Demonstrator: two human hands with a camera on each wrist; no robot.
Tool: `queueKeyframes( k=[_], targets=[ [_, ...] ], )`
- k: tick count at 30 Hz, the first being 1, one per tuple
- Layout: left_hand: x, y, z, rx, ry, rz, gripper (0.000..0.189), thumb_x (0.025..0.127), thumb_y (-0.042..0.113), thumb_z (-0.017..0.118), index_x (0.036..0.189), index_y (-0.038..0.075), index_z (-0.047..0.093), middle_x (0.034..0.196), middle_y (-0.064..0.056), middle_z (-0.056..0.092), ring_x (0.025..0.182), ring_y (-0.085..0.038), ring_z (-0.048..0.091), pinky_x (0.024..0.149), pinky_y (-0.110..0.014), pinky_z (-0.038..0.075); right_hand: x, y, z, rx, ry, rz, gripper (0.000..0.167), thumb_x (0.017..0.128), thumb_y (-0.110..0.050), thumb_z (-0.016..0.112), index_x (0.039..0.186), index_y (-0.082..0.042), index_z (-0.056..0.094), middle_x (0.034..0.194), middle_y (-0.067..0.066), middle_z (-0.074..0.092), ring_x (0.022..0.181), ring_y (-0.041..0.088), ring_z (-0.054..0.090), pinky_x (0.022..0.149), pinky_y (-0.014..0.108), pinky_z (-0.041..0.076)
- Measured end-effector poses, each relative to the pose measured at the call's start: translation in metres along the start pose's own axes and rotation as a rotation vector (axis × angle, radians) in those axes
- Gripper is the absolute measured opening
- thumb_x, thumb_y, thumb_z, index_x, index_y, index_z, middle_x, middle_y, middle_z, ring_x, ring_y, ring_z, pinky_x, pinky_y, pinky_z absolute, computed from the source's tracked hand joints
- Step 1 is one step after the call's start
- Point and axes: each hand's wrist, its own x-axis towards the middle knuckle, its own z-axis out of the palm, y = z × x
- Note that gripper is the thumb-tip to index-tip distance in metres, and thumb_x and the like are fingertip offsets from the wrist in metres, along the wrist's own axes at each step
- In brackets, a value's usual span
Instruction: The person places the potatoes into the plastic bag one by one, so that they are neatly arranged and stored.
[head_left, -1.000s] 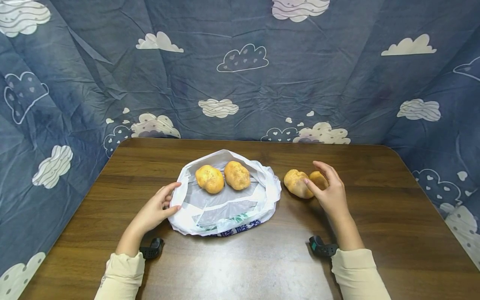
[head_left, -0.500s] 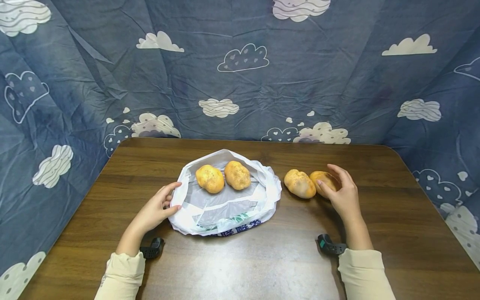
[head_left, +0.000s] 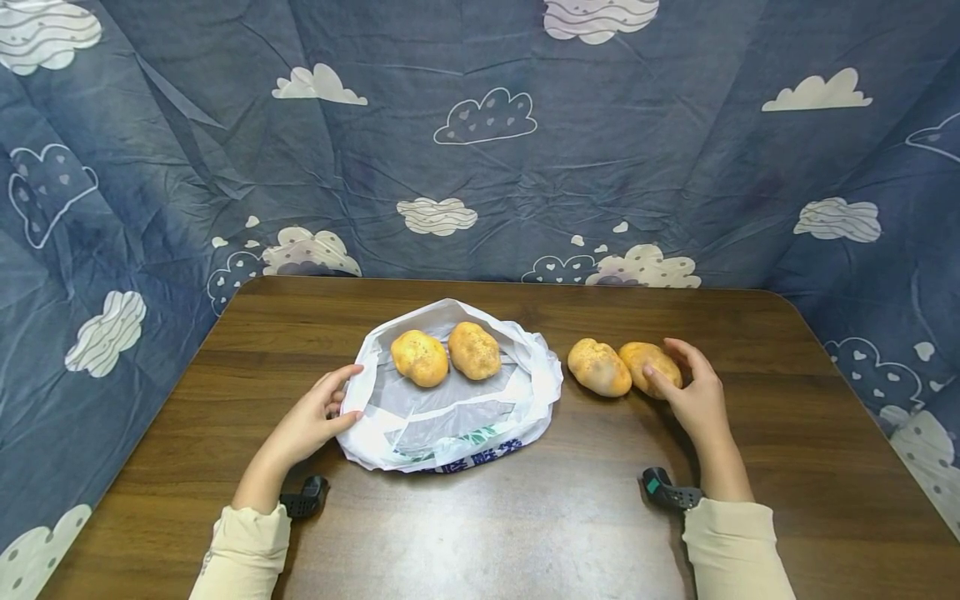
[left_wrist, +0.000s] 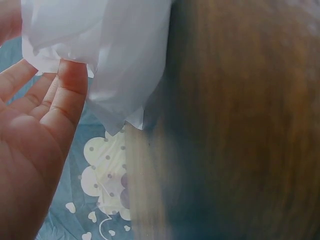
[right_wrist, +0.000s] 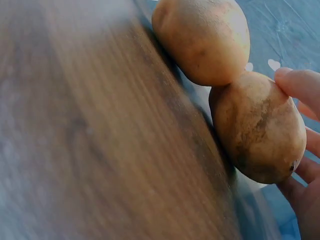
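Observation:
A white plastic bag [head_left: 540, 375] lies spread with its mouth up and two yellow potatoes [head_left: 420, 358] inside it. At its left rim, my left hand [head_left: 311, 421] holds the plastic with thumb and fingers; the left wrist view shows the fingertips against the bag [left_wrist: 120, 65]. To the right of the bag, two more potatoes lie touching each other. My right hand [head_left: 697, 400] has its thumb and fingers around the outer potato [right_wrist: 260, 130], which still rests on the table. The other potato [head_left: 598, 367] sits on its left, between it and the bag.
The dark wooden table [head_left: 480, 525] ends at a back edge just beyond the bag. Behind it hangs a blue curtain [head_left: 480, 183] with cloud prints. A black wrist camera [head_left: 305, 497] is strapped to each wrist.
My right hand has moved right and slightly toward me, from over the two potatoes to the outer one's right side, uncovering more of both. The left hand and the bag have stayed still.

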Motion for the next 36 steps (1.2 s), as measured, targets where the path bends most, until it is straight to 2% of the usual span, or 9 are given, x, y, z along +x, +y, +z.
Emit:
queueKeyframes(
  k=[5, 10, 14, 20, 26, 32, 36],
  targets=[
    [0.0, -0.001, 0.0, -0.002, -0.001, 0.0, 0.061, 0.078, -0.007, 0.064, 0.132, -0.004, 0.035, 0.123, -0.026, 0.039, 0.094, -0.031, 0.053, 0.076, -0.032, 0.048, -0.002, 0.001, -0.002, -0.013, -0.078, 0.061, 0.052, 0.08, -0.015, 0.068, 0.126, -0.001, 0.048, 0.117, 0.021, 0.052, 0.1, 0.028, 0.048, 0.076, 0.014, 0.035],
    [0.0, -0.001, 0.0, -0.003, -0.002, 0.001, 0.061, 0.078, -0.007, 0.064, 0.132, -0.004, 0.035, 0.123, -0.026, 0.038, 0.094, -0.031, 0.053, 0.076, -0.031, 0.048, -0.004, 0.001, -0.005, -0.053, -0.141, 0.149, 0.054, 0.083, -0.028, 0.065, 0.129, -0.005, 0.046, 0.12, 0.019, 0.051, 0.103, 0.028, 0.047, 0.076, 0.019, 0.035],
    [0.0, -0.001, 0.0, 0.0, 0.001, 0.001, 0.061, 0.078, -0.007, 0.064, 0.132, -0.004, 0.035, 0.123, -0.026, 0.039, 0.094, -0.031, 0.053, 0.075, -0.031, 0.048, -0.004, 0.004, -0.004, -0.048, -0.146, 0.168, 0.054, 0.083, -0.029, 0.064, 0.129, -0.006, 0.046, 0.122, 0.02, 0.05, 0.105, 0.029, 0.046, 0.077, 0.02, 0.035],
    [0.0, -0.001, 0.0, 0.001, 0.005, 0.005, 0.061, 0.077, -0.007, 0.064, 0.131, -0.005, 0.036, 0.121, -0.025, 0.041, 0.093, -0.03, 0.054, 0.075, -0.029, 0.048, -0.005, 0.003, -0.003, -0.007, -0.08, 0.134, 0.049, 0.082, -0.018, 0.067, 0.125, -0.003, 0.05, 0.117, 0.019, 0.054, 0.097, 0.013, 0.048, 0.074, 0.014, 0.036],
    [0.0, -0.002, 0.0, 0.005, 0.007, 0.011, 0.062, 0.077, -0.008, 0.064, 0.131, -0.006, 0.035, 0.12, -0.026, 0.041, 0.092, -0.03, 0.053, 0.074, -0.028, 0.048, -0.009, -0.024, -0.005, 0.028, 0.017, 0.133, 0.045, 0.079, -0.007, 0.067, 0.12, 0.004, 0.052, 0.115, 0.022, 0.054, 0.092, 0.008, 0.049, 0.074, 0.013, 0.037],
    [0.001, -0.003, 0.001, 0.024, 0.011, 0.009, 0.062, 0.076, -0.009, 0.064, 0.131, -0.007, 0.035, 0.118, -0.026, 0.041, 0.091, -0.03, 0.052, 0.074, -0.029, 0.048, -0.005, -0.004, -0.001, 0.036, 0.079, 0.144, 0.047, 0.077, -0.011, 0.07, 0.121, -0.004, 0.055, 0.116, 0.014, 0.055, 0.092, 0.006, 0.048, 0.073, 0.012, 0.038],
    [0.001, -0.002, 0.0, 0.025, 0.013, 0.014, 0.061, 0.077, -0.009, 0.064, 0.131, -0.007, 0.035, 0.118, -0.026, 0.041, 0.092, -0.03, 0.053, 0.074, -0.031, 0.048, -0.003, 0.0, 0.0, 0.018, 0.118, 0.09, 0.046, 0.076, -0.012, 0.071, 0.119, -0.004, 0.056, 0.115, 0.013, 0.054, 0.097, 0.007, 0.047, 0.076, 0.012, 0.037]
  ],
)
